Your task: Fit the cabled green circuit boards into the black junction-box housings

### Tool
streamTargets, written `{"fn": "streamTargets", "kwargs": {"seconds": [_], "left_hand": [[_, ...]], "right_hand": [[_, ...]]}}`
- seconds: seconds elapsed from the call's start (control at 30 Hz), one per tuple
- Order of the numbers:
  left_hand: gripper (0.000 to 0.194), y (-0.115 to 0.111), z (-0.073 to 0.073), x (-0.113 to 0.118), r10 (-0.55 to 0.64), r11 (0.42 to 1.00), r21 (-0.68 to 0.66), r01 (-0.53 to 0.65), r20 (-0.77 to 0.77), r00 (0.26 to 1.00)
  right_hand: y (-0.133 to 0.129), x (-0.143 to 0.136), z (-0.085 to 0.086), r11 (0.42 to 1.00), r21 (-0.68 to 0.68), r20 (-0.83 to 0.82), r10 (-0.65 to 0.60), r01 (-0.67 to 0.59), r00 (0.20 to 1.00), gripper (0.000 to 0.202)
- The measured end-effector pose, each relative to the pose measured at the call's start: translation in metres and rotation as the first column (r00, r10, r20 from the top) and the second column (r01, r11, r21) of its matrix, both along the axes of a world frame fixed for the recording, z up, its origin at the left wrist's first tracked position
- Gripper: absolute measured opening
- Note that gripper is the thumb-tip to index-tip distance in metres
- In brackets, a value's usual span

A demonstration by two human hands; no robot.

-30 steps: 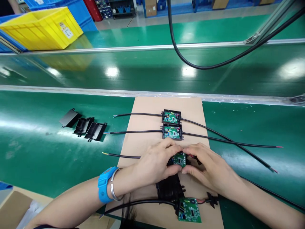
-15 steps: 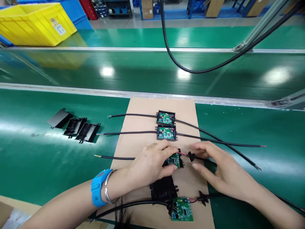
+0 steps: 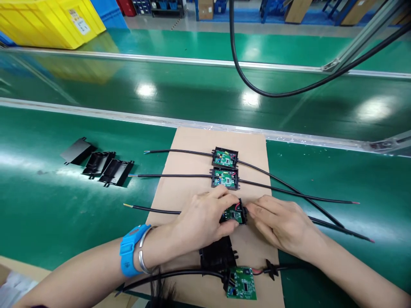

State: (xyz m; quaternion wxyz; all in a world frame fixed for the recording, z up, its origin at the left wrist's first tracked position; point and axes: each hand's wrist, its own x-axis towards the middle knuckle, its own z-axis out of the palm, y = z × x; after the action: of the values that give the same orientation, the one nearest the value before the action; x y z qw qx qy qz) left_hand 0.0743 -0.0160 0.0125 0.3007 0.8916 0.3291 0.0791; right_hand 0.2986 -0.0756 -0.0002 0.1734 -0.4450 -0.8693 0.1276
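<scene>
My left hand (image 3: 207, 214) grips a black plastic case with a green circuit board (image 3: 231, 215) inside, fingers at the far edge and thumb at the near one. At the case's right end, my right hand (image 3: 282, 220) pinches the black cable (image 3: 340, 231); its grommet is hidden by the fingers. Red wire curves over the board's right side. Nearer me lies an empty black case (image 3: 218, 254), with a loose circuit board (image 3: 242, 283) partly over its near edge. That board has cables on both sides and a black grommet (image 3: 272, 270) on the right one.
Two cases with boards and cables (image 3: 225, 157) lie farther back on the cardboard sheet (image 3: 189, 139). Several black case parts (image 3: 116, 172) are at left on the green table. A yellow bin (image 3: 48, 23) stands back left; a black cable (image 3: 276, 94) hangs overhead.
My right hand has moved left and closed at the case's right end. The grommet has come up to the case, and the red wire now bends over the board. My left hand stays put.
</scene>
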Motion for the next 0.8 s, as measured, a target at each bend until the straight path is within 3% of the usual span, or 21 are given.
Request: {"fn": "streamTargets", "kwargs": {"seconds": [0.17,0.37,0.57,0.8], "left_hand": [[0.034,0.000,-0.001,0.000,0.000,1.000,-0.008,0.000,-0.019,1.000],[0.029,0.000,0.001,0.002,0.006,0.999,-0.040,-0.008,-0.036,0.999],[0.011,0.000,0.004,0.006,-0.004,1.000,-0.015,0.003,-0.081,0.997],[0.006,0.000,0.008,0.009,-0.034,0.999,0.025,0.039,-0.166,0.985]], "right_hand": [[0.006,0.003,0.001,0.998,0.012,0.067,0.061,-0.062,0.996,0.016],[0.006,-0.002,0.006,0.974,0.185,0.200,0.089,-0.127,0.976,0.017],[0.008,-0.004,0.013,0.976,0.122,0.319,0.135,-0.182,0.938,0.023],[0.008,-0.010,0.015,0.955,0.196,0.363,0.142,-0.224,0.921,0.025]]}}
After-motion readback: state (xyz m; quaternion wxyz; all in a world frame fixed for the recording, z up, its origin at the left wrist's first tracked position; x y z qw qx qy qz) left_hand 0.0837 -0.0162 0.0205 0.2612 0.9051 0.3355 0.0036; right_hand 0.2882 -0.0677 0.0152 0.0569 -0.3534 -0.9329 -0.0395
